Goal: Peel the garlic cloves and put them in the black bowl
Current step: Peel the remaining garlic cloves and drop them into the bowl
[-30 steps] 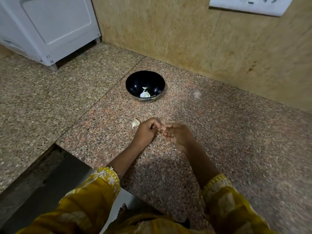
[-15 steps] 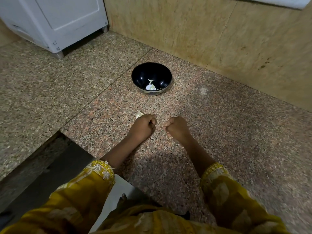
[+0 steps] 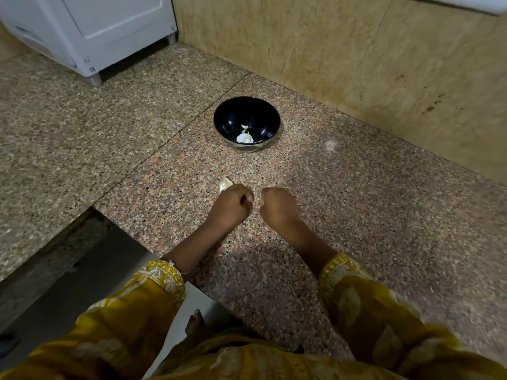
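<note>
The left hand (image 3: 233, 205) and right hand (image 3: 277, 208) are curled, just apart; what is held cannot be told. A garlic piece (image 3: 225, 184) lies beside the left; skin should be stripped fully before the black bowl (image 3: 227, 116) is reached

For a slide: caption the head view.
Left hand and right hand, curled, on granite counter before black bowl holding garlic pieces.

Speckled counter (image 3: 356, 215) carries black bowl (image 3: 233, 113) and garlic piece (image 3: 225, 183).

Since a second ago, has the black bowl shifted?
No. The black bowl keeps its spot between the counter seam and the pale smudge.
</note>
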